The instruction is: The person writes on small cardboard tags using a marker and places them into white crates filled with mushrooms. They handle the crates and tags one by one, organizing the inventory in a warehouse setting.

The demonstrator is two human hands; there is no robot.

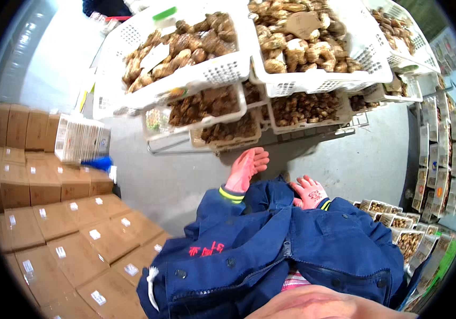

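My left hand (pixel 248 167), in a pink work glove, hangs in front of the crates with its fingers loosely extended and nothing in it. My right hand (pixel 309 192), gloved alike, lies against the front of my navy jacket (pixel 327 235), fingers spread. Ahead, a white plastic crate (pixel 220 75) of brown mushrooms (pixel 186 52) holds a pale card (pixel 155 56). Right of it, another white crate (pixel 327 84) carries larger mushrooms (pixel 319 52) under a cardboard tag (pixel 303 24) with writing. Lower crates of darker mushrooms (pixel 307 107) sit beneath, nearest to my left hand.
Taped cardboard cartons (pixel 68 255) are stacked on the left, beside nested white crates (pixel 82 137) and a blue object (pixel 98 162). Tall crate stacks (pixel 437 159) and more mushroom crates (pixel 399 223) stand right. A metal frame (pixel 172 149) runs low over the grey floor (pixel 152 187). Someone's dark sleeve (pixel 106 7) shows at top.
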